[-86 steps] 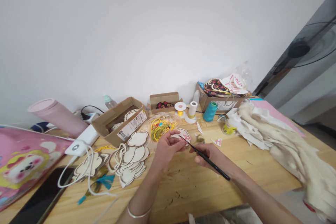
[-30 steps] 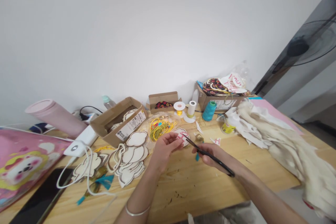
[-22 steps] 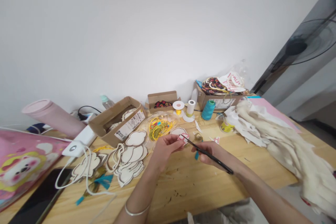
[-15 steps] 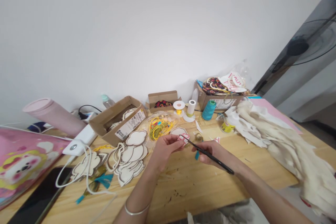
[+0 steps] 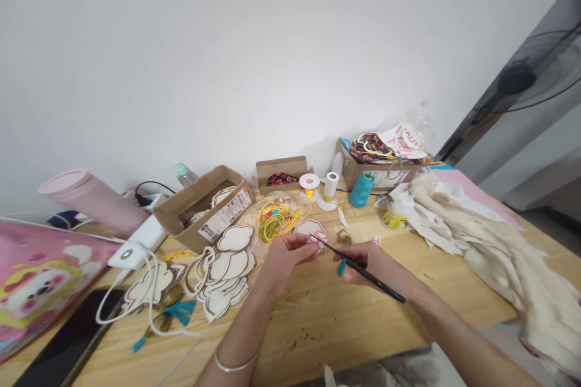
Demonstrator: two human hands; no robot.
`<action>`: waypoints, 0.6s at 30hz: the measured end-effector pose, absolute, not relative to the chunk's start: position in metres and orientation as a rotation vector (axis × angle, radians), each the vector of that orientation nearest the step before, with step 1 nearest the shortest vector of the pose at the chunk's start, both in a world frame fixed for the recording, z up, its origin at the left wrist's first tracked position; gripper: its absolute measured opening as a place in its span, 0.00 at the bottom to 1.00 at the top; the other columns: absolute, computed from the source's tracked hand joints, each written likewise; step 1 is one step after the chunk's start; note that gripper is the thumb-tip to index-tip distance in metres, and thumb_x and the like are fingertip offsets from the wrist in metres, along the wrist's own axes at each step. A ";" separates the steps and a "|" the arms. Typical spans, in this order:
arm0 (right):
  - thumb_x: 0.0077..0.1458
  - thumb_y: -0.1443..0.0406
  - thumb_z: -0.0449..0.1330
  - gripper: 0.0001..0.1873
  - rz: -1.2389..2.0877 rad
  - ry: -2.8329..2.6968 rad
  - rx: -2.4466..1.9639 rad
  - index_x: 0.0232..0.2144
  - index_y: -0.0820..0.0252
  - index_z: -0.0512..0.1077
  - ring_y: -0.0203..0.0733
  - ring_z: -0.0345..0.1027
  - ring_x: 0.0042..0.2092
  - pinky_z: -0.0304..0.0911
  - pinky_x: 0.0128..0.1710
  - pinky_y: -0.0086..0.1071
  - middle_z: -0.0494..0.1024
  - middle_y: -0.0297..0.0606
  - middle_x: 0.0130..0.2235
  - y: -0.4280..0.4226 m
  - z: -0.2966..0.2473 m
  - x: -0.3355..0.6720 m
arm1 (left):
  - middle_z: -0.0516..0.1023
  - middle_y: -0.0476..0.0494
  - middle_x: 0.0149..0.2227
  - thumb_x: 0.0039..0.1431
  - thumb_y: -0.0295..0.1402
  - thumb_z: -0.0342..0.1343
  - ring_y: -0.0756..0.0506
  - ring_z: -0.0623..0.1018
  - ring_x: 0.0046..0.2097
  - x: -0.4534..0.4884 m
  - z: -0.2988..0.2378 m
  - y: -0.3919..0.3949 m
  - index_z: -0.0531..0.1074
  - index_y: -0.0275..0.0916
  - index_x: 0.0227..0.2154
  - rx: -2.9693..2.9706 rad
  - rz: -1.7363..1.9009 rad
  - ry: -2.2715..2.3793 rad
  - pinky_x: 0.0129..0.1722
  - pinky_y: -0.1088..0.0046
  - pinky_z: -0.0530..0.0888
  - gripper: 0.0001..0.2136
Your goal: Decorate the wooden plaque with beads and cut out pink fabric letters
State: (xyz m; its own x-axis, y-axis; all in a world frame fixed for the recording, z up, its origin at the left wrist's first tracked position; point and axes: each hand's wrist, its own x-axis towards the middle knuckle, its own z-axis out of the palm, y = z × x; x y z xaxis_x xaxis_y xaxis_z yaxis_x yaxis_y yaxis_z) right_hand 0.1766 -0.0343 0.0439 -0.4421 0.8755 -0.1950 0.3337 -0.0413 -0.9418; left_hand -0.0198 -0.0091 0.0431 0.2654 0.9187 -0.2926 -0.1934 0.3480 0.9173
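Note:
My left hand [image 5: 290, 252] is closed, pinching a small white piece with pink print [image 5: 321, 238] between thumb and fingertips. My right hand [image 5: 367, 263] is closed round slim black tweezers [image 5: 370, 279], whose pointed tip lies against the printed piece. Whether the tips grip it is too small to tell. Close behind my left hand lies a white cloud-shaped cutout with a dark outline [image 5: 305, 228]. A teal tassel [image 5: 341, 267] shows beside my right fingers. Farther left on the wooden table [image 5: 354, 329] is a pile of similar cloud cutouts [image 5: 227, 272].
At the back stand an open cardboard box [image 5: 200, 205], a teal thread cone [image 5: 362, 190], a white spool [image 5: 331, 187] and a filled box [image 5: 376, 172]. Yellow cords [image 5: 279, 221] lie in plastic. Cream fabric [image 5: 481, 266] covers the right; a phone [image 5: 68, 338] lies left.
The printed piece has turned slightly in my left fingers and shows a rounder edge. My right hand and the tweezers have shifted very little.

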 end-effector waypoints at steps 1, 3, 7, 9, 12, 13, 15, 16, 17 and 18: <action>0.39 0.51 0.61 0.23 1.456 -1.791 -1.293 0.30 0.65 0.71 0.30 0.47 0.23 0.44 0.21 0.24 0.56 0.27 0.21 -0.035 0.046 0.176 | 0.77 0.48 0.23 0.36 0.34 0.65 0.53 0.73 0.26 -0.020 0.043 -0.009 0.77 0.36 0.24 0.905 0.909 1.006 0.31 0.78 0.70 0.09; 0.39 0.52 0.61 0.20 1.342 -1.857 -1.347 0.28 0.64 0.71 0.30 0.47 0.24 0.45 0.21 0.24 0.55 0.27 0.21 -0.037 0.049 0.175 | 0.77 0.49 0.23 0.37 0.35 0.65 0.53 0.73 0.26 -0.021 0.042 -0.010 0.77 0.37 0.25 0.909 0.913 0.997 0.30 0.79 0.70 0.09; 0.38 0.54 0.63 0.18 1.123 -1.938 -1.435 0.27 0.63 0.70 0.31 0.48 0.25 0.47 0.22 0.24 0.58 0.28 0.23 -0.040 0.053 0.175 | 0.76 0.50 0.24 0.38 0.34 0.65 0.54 0.72 0.26 -0.022 0.041 -0.010 0.77 0.38 0.26 0.910 0.921 0.968 0.31 0.79 0.71 0.09; 0.37 0.54 0.63 0.19 1.120 -1.923 -1.436 0.28 0.62 0.70 0.31 0.49 0.25 0.47 0.22 0.24 0.58 0.28 0.23 -0.041 0.053 0.174 | 0.76 0.50 0.24 0.39 0.34 0.65 0.54 0.72 0.27 -0.021 0.042 -0.010 0.77 0.38 0.26 0.900 0.935 0.952 0.32 0.79 0.71 0.09; 0.39 0.55 0.62 0.18 1.250 -1.856 -1.387 0.28 0.63 0.70 0.30 0.47 0.24 0.46 0.22 0.24 0.56 0.27 0.22 -0.041 0.051 0.172 | 0.77 0.49 0.26 0.39 0.33 0.64 0.54 0.73 0.28 -0.020 0.043 -0.011 0.76 0.37 0.25 0.870 0.963 0.933 0.32 0.78 0.72 0.08; 0.39 0.55 0.62 0.18 1.303 -1.822 -1.360 0.28 0.64 0.70 0.30 0.47 0.24 0.45 0.22 0.24 0.55 0.27 0.21 -0.041 0.049 0.170 | 0.77 0.49 0.26 0.40 0.33 0.64 0.53 0.73 0.28 -0.019 0.044 -0.011 0.76 0.36 0.25 0.860 0.973 0.929 0.32 0.78 0.72 0.08; 0.39 0.54 0.62 0.20 1.396 -1.744 -1.299 0.30 0.64 0.70 0.30 0.47 0.24 0.44 0.21 0.24 0.54 0.26 0.21 -0.041 0.044 0.168 | 0.76 0.48 0.26 0.40 0.33 0.64 0.53 0.73 0.27 -0.019 0.045 -0.011 0.75 0.36 0.25 0.842 0.989 0.922 0.32 0.77 0.72 0.08; 0.39 0.53 0.62 0.22 1.432 -1.701 -1.270 0.32 0.65 0.70 0.30 0.47 0.23 0.44 0.21 0.25 0.55 0.27 0.21 -0.041 0.041 0.168 | 0.76 0.48 0.26 0.40 0.33 0.64 0.53 0.73 0.27 -0.019 0.046 -0.011 0.75 0.35 0.25 0.833 0.999 0.916 0.31 0.77 0.72 0.08; 0.38 0.52 0.62 0.24 1.463 -1.658 -1.244 0.33 0.65 0.69 0.30 0.48 0.23 0.44 0.21 0.25 0.56 0.27 0.21 -0.042 0.038 0.167 | 0.76 0.48 0.25 0.40 0.34 0.64 0.53 0.73 0.26 -0.019 0.047 -0.011 0.75 0.35 0.24 0.821 1.012 0.910 0.31 0.77 0.72 0.08; 0.38 0.51 0.62 0.25 1.486 -1.616 -1.224 0.33 0.65 0.69 0.29 0.48 0.23 0.43 0.21 0.25 0.57 0.27 0.21 -0.042 0.036 0.166 | 0.75 0.49 0.24 0.40 0.34 0.64 0.53 0.72 0.26 -0.019 0.047 -0.010 0.75 0.35 0.24 0.806 1.030 0.904 0.30 0.77 0.72 0.08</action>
